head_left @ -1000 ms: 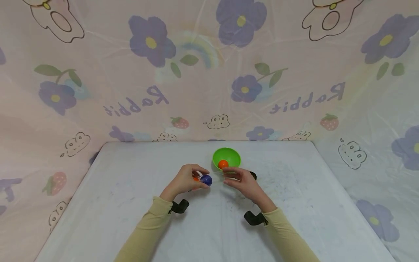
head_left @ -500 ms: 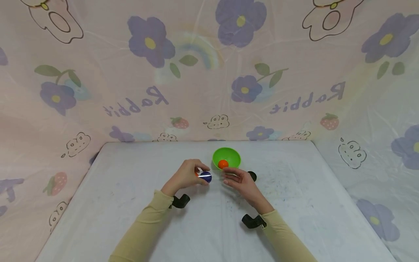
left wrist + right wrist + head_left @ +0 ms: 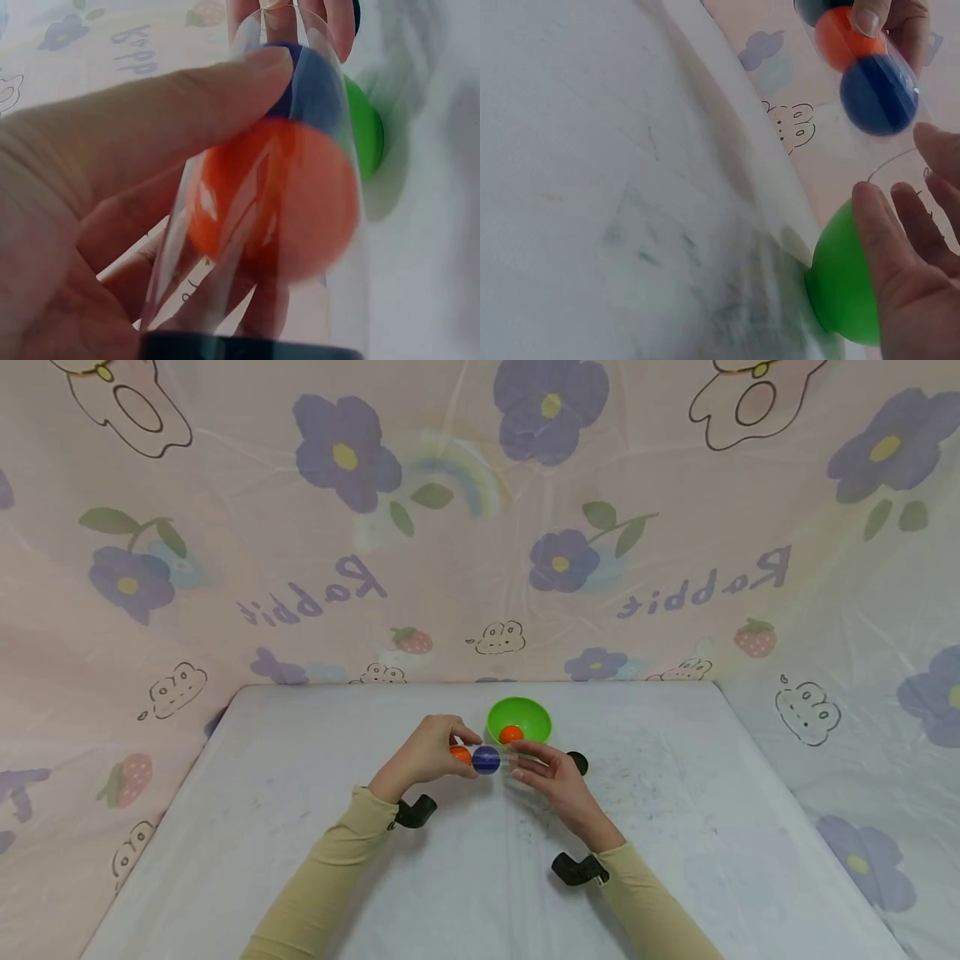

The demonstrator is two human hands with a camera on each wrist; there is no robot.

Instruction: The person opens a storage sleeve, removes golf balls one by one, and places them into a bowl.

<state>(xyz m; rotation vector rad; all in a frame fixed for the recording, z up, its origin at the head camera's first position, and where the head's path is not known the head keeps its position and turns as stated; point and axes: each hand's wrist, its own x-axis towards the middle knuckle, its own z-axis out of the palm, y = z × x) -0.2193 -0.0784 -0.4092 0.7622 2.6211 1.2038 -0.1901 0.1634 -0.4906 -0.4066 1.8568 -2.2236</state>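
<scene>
My left hand (image 3: 435,752) holds a clear tube (image 3: 345,247) around its side, thumb on the near face. Inside the tube sit an orange ball (image 3: 277,202) and, closer to its far mouth, a blue ball (image 3: 486,760). At the mouth, my right hand (image 3: 553,777) has its fingers loosely spread around the rim, with at least one fingertip at or touching it. Just behind, a green bowl (image 3: 534,720) stands on the table with another orange ball (image 3: 512,736) in it. A dark band (image 3: 247,349) shows at the tube's near end.
A black round object (image 3: 578,763) lies on the white-covered table (image 3: 660,860), partly behind my right hand. Patterned cloth (image 3: 465,568) hangs behind and at both sides. A black camera mount (image 3: 577,868) sits on my right wrist, another on my left.
My left hand has risen a little with the tube. The blue ball has slid right, toward the mouth, and more of the orange ball shows. My right hand has barely moved.
</scene>
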